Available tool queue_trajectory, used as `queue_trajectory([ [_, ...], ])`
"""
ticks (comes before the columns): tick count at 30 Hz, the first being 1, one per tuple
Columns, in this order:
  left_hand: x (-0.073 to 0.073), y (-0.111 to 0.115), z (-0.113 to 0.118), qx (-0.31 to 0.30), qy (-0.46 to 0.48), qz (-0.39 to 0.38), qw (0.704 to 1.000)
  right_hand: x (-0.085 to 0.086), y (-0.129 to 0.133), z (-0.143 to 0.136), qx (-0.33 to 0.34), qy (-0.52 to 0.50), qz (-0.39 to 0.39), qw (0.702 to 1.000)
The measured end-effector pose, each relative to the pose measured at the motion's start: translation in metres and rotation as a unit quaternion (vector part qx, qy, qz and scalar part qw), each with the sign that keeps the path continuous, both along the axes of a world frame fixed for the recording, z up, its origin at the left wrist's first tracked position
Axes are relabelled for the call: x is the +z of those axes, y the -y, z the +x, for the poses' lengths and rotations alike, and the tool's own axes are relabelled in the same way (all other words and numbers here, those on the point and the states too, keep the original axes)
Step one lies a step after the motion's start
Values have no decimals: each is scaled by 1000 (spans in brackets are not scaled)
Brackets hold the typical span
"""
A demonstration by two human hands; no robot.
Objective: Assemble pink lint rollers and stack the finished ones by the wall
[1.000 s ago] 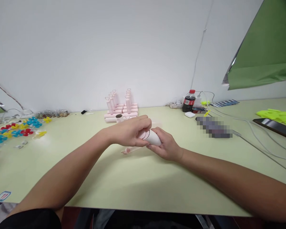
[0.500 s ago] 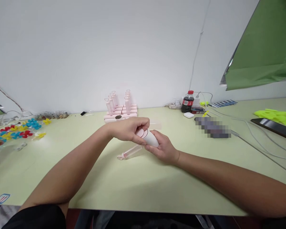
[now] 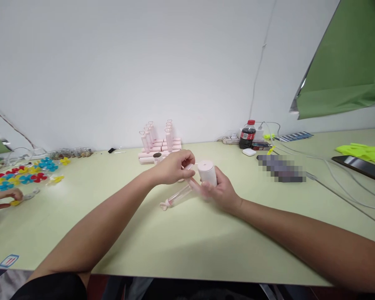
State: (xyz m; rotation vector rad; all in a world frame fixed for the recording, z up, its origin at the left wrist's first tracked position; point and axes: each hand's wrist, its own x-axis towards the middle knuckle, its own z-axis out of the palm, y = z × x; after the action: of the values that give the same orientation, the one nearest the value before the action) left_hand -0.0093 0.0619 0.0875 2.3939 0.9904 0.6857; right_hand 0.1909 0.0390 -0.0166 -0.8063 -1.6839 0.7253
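Note:
My right hand (image 3: 225, 193) is wrapped round a pale pink-white cylinder (image 3: 208, 174), which stands nearly upright with a small hole in its top. My left hand (image 3: 175, 166) is just left of it, thumb and fingers pinching a small pale pink piece (image 3: 189, 166), partly hidden. Between the hands, a pink strip (image 3: 197, 187) is smeared by motion, so I cannot tell what it joins. Below them, a clear tube (image 3: 179, 195) with a pink ring end lies slanted on the table.
Behind my hands, several pink cylinders (image 3: 146, 160) lie in rows with upright pink tubes (image 3: 168, 139) among them. A cola bottle (image 3: 247, 134), a blurred-out object (image 3: 281, 167) and cables are at right. Colourful flower pieces (image 3: 26, 179) and another person's hand (image 3: 4, 198) are at left.
The cylinder has tipped upright and moved right, and my left hand has come off it with a small pink piece. Another person's hand has come further into view at left.

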Motion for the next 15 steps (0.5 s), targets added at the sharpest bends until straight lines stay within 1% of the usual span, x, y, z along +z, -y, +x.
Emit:
queue_trajectory([
  [2, -12, -2, 4, 45, 13, 29, 998, 3, -4, 4, -29, -43, -46, 998],
  [3, -18, -2, 6, 57, 11, 36, 998, 5, -6, 7, -34, -63, -72, 995],
  [6, -40, -5, 14, 64, -25, 32, 997, 9, -12, 12, -41, -91, -131, 986],
  [10, -65, -9, 23, 82, -95, 6, 992, 5, -20, 12, -59, -102, -197, 973],
  [12, -73, -10, 25, 82, -114, -7, 990, 2, -23, 12, -70, -88, -216, 970],
  [15, -77, -11, 24, 77, -126, -22, 989, -2, -26, 14, -91, -15, -213, 973],
])
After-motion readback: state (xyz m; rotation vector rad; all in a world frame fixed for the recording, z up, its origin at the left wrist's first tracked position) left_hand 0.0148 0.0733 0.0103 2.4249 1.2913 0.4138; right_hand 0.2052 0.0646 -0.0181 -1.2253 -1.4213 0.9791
